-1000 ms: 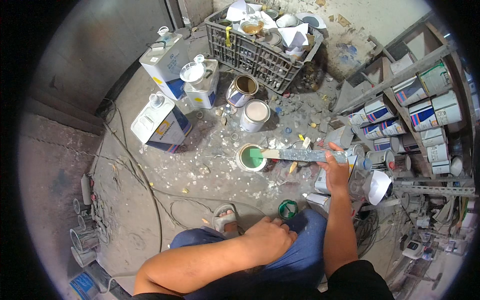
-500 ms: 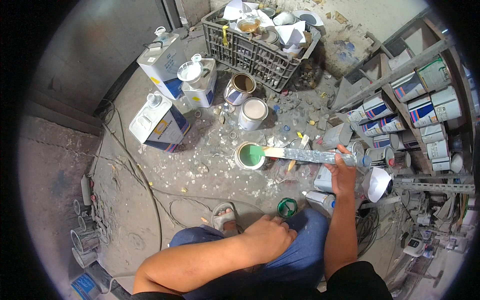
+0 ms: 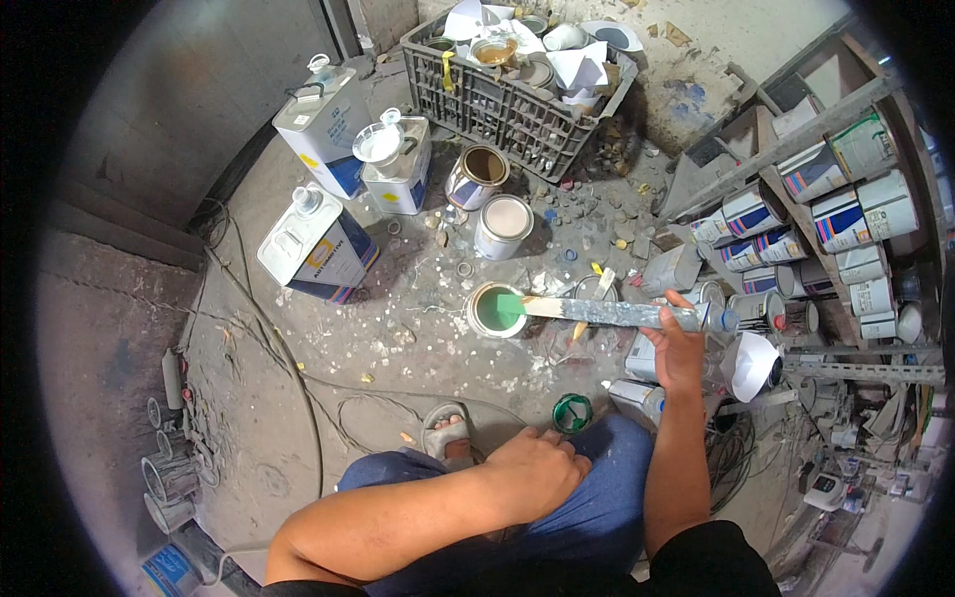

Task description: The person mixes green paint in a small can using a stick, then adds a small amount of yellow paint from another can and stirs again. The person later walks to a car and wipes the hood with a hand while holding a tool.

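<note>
My right hand (image 3: pixel 680 343) is closed around the handle end of a long flat paint stirring stick (image 3: pixel 597 311), grey and stained with a pale lower part. Its green-coated tip lies over the mouth of an open paint can (image 3: pixel 480 326) with green inside. On my bent knee rests my left hand (image 3: pixel 532 476), fingers folded and holding nothing that I can see. Near that knee stands a small open container (image 3: pixel 572 413) smeared dark green. Beyond the green can are a can with a pale pinkish top (image 3: pixel 504 221) and one with a brown inside (image 3: pixel 481 177).
White metal jugs (image 3: pixel 316 244) stand at the left. A dark plastic crate (image 3: pixel 497 114) full of tins and paper is at the back. Shelves of paint cans (image 3: pixel 846 214) line the right. Cables (image 3: pixel 274 343) cross the floor, and stones (image 3: pixel 597 209) lie near the crate.
The handle end of the stirring stick and my right hand have shifted slightly. The stick's tip stays at the green can, and my left hand has not moved.
</note>
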Tool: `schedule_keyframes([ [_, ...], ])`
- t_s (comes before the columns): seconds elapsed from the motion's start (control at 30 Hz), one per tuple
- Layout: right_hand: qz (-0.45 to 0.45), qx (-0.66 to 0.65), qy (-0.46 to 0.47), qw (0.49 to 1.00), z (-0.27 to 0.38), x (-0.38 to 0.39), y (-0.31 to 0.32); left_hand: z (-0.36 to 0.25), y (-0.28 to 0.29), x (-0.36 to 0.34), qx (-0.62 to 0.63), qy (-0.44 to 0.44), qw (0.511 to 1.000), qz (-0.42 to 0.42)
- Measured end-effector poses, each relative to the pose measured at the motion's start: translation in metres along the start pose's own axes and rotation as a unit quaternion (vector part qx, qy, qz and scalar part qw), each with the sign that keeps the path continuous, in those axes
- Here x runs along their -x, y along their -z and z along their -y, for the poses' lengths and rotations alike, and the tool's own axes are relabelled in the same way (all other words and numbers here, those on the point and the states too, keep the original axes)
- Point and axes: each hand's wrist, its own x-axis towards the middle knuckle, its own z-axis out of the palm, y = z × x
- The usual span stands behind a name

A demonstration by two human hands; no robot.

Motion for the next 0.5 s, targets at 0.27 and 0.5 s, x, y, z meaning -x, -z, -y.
schedule_keyframes([
  [0.27,0.021,0.086,-0.003,0.996,-0.005,0.0,-0.039,0.001,0.001,-0.002,0.009,0.002,1.0,0.012],
  [0.5,0.112,0.265,0.072,0.955,-0.02,0.005,-0.094,0.001,0.003,-0.004,-0.001,-0.005,1.0,0.016],
])
